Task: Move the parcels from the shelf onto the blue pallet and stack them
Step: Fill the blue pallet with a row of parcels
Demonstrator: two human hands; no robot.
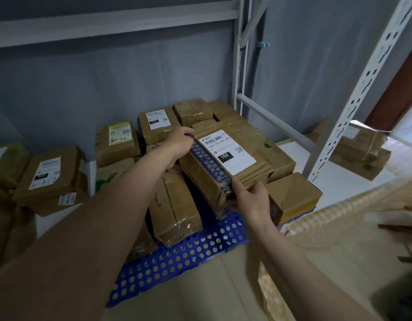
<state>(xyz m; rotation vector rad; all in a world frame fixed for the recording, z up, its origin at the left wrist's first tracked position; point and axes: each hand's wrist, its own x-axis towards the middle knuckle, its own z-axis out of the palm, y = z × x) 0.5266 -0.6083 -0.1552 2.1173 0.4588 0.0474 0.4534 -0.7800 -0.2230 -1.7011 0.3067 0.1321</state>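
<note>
Head view, looking down at the stacking area. Both hands grip one brown taped parcel (226, 163) with a white shipping label reading "150" on its top face and a strip of dark blue printed tape along its near-left edge. Left hand (177, 147) closed over the far end of that taped edge, fingers wrapped onto the top; right hand (253, 200) closed on the near corner, thumb on top, fingers underneath and mostly hidden. The parcel sits tilted, near-left edge lower, over the pile of parcels on the blue pallet (177, 253); cannot tell whether it rests on the pile or is held just clear of it. Blue pallet is perforated plastic, lying on the tiled floor, its near part bare. On it: a long brown box (175, 209) lying lengthwise just under the held parcel's left side, a squat box with yellow tape (293, 195) at the right, touching the right hand's side, and further boxes stacked behind towards the grey wall, one with a label marked "103" (157, 123). To the left, off the pallet, more labelled parcels (50, 177) lie in a loose group on a white surface. White metal shelf upright (353, 100) with punched slots stands at right; behind it, another brown parcel (362, 147) rests on the white shelf board. A yellow-white checked cloth (339, 212) crosses the lower right corner
</note>
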